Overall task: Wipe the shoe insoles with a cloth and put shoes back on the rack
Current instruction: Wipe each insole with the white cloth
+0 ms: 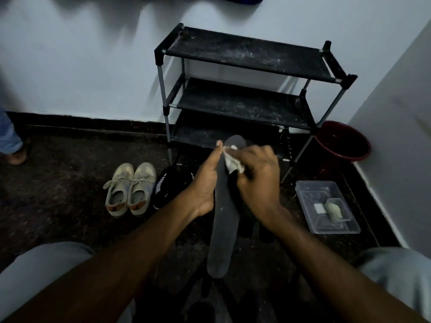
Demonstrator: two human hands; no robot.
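A long dark grey insole [222, 229] is held upright in front of me. My left hand [206, 183] grips its left edge near the middle, thumb pointing up along it. My right hand [257, 180] holds a small white cloth [232, 160] against the insole's upper part. A pair of beige sneakers [130, 190] stands on the floor to the left, with black shoes [170, 185] beside them, partly hidden by my left hand. The black three-shelf shoe rack [245, 94] stands against the wall behind, and its shelves carry no shoes.
A dark red bucket [342, 142] sits in the corner right of the rack. A clear plastic tray [326, 206] with a pale sponge lies on the floor at right. Another person's foot and jeans leg [11, 145] show at the far left. My knees frame the bottom.
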